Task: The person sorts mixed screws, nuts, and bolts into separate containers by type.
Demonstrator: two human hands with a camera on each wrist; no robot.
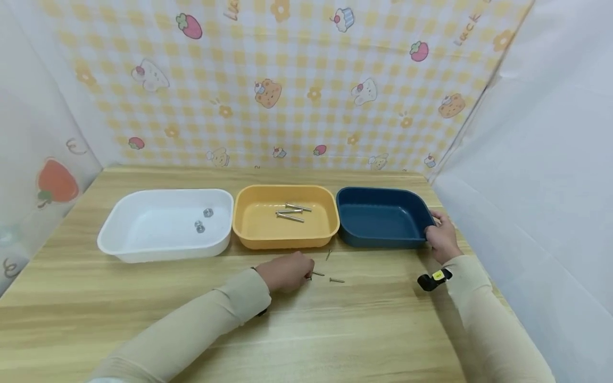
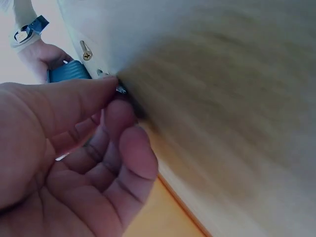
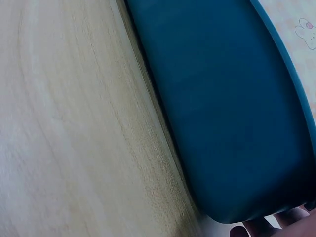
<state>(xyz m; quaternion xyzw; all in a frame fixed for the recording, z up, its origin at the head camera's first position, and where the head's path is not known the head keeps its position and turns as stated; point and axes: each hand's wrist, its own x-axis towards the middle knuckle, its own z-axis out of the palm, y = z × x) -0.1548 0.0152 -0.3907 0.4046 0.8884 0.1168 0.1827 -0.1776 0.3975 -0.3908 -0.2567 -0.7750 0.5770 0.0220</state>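
My left hand (image 1: pixel 287 271) is at the table in front of the yellow bin. In the left wrist view its thumb and index finger pinch a small screw (image 2: pixel 121 90), mostly hidden by the fingertips. Just beyond the fingertips lies another small screw (image 1: pixel 318 274). Two more lie apart on the wood, a cross-head screw (image 1: pixel 337 280) to the right and a screw (image 1: pixel 328 255) close to the yellow bin's front. My right hand (image 1: pixel 441 238) grips the right end of the dark blue bin (image 1: pixel 383 241), fingers curled at its rim.
The yellow bin (image 1: pixel 244 229) in the middle holds several long bolts (image 1: pixel 290 217). Left of it, a white bin (image 1: pixel 143 223) contains three nuts (image 1: pixel 208 213). All three bins stand in a row on the wooden table (image 1: pixel 335 335), before a checked cloth (image 1: pixel 306 122).
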